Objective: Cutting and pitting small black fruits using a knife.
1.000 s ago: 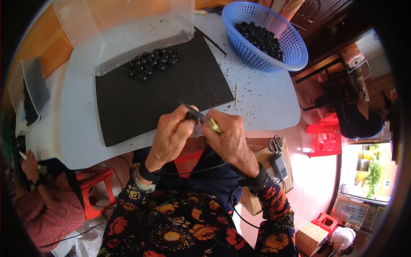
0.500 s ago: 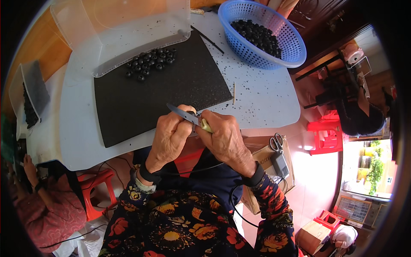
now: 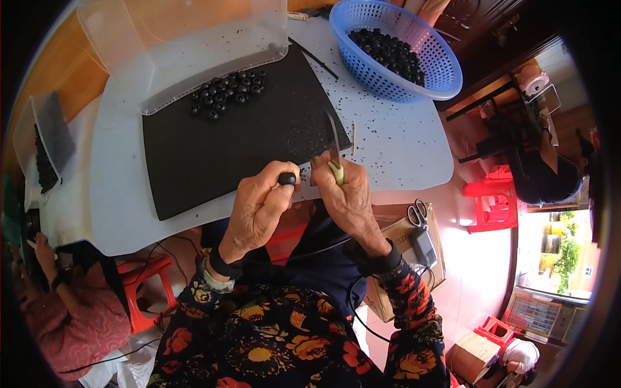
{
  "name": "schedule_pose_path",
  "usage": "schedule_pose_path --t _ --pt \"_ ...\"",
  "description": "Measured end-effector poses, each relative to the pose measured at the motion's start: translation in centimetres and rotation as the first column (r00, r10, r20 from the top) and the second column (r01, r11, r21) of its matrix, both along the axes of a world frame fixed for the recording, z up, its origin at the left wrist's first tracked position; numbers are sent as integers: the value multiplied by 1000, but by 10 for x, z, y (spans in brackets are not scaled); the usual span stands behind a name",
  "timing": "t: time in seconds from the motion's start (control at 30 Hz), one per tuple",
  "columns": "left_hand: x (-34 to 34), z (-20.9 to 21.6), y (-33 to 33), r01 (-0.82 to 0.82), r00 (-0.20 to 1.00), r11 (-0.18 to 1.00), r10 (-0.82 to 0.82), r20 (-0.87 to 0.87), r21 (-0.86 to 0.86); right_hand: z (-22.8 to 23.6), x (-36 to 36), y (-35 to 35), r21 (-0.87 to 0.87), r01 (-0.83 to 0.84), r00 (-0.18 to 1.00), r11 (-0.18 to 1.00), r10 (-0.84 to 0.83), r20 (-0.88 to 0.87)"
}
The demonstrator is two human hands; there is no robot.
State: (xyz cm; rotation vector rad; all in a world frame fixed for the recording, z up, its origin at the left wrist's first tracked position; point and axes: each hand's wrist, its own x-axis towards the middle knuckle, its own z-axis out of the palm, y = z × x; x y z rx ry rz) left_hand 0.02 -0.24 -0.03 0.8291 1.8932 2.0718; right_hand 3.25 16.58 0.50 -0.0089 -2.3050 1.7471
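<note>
While the left hand (image 3: 253, 207) pinches one small black ball (image 3: 286, 178) between thumb and finger, close to the near edge of the black mat (image 3: 207, 158), the right hand (image 3: 347, 197) is curled round the green handle of a knife (image 3: 332, 139). Its blade points away over the mat's right side. The hands are apart. A bunch of black balls (image 3: 226, 94) sits on the mat's far part. Past its right side stands a blue basket (image 3: 352, 61), and a clear box (image 3: 169, 98) is at its far edge.
</note>
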Motion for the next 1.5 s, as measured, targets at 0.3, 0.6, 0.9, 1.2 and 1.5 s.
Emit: schedule_pose_path --t 0.3,0.6,0.9,1.2,1.5 --pt "-1 -4 4 -79 990 988 62 -125 -133 14 5 -9 -100 -117 987 988 127 103" --pt "-1 -7 3 -141 952 970 77 -297 -200 7 8 -8 -302 -106 972 947 163 169" --pt "-1 -10 5 -130 960 969 69 -271 -212 15 9 -9 -218 -65 985 974 98 143" --pt "-4 -15 17 -178 966 981 158 -203 -82 25 -22 -2 251 60 997 966 -71 35" --pt "-15 -13 -11 -282 959 958 282 -21 -58 69 -97 50 373 475 856 797 -320 -407"
